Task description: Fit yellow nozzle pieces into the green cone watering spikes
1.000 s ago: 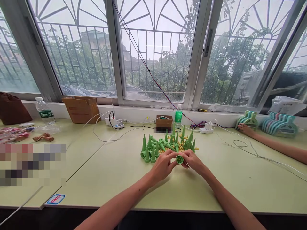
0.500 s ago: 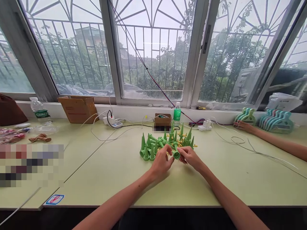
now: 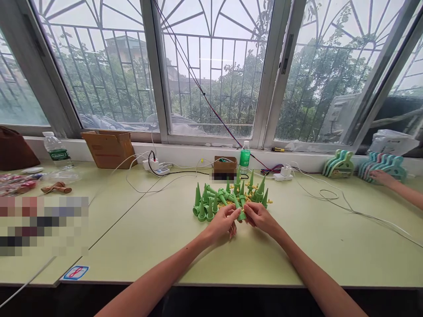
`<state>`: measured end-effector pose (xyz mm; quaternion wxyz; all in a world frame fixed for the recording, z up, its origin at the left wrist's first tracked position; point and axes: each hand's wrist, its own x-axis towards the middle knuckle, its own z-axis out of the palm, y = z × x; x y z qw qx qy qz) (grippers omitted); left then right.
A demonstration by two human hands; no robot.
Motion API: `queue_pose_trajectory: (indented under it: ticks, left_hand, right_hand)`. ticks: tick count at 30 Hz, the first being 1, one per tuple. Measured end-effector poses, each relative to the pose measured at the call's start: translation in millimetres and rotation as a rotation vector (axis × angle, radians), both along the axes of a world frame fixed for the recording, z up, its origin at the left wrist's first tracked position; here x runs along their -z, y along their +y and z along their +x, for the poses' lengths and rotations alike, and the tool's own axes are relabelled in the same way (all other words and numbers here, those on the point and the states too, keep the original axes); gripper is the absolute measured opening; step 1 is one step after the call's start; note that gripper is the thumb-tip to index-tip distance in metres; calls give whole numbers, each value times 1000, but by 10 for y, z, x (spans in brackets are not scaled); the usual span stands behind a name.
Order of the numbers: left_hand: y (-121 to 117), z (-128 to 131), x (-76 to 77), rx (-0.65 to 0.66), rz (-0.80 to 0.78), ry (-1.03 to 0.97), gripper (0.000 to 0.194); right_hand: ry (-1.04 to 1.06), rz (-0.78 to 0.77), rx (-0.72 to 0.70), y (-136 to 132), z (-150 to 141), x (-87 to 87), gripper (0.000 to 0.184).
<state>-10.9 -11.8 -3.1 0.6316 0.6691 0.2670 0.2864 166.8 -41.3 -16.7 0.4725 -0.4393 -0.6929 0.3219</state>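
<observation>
My left hand (image 3: 222, 221) is closed on a green plastic plant watering spike (image 3: 242, 216), its wide capped end low and towards me. From the other side, my right hand (image 3: 261, 216) pinches at the same spike, where a small yellow bit shows by the fingertips. Part of the spike is hidden by my fingers. Just beyond both hands is a cluster of similar green spikes (image 3: 201, 211), some upright on their caps and others lying down. Small yellow valve-like pieces (image 3: 254, 188) lie among them.
Behind the cluster stand a small brown box (image 3: 224, 166) and a green-labelled bottle (image 3: 245, 156). White cables (image 3: 350, 207) cross the table at right. A co-worker's hand (image 3: 381, 177) touches blue hangers (image 3: 398, 169), near green ones (image 3: 339, 165). A larger carton (image 3: 109, 149) stands left.
The spike between my hands has tilted, so its round opening no longer faces me. My left fingers have shifted over it. The co-worker's hand has moved right, from the green hangers to the blue ones.
</observation>
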Motion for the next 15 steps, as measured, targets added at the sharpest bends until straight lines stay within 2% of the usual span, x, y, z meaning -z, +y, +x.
queue_pose_trajectory:
  ticks: [9, 15]
  left_hand:
    - [3, -28, 23, -123, 324, 69, 35]
    - [-1, -24, 53, -198, 653, 98, 28]
  right_hand:
    - [-56, -4, 1, -1, 16, 13, 49]
    - [-82, -29, 23, -15, 6, 11, 54]
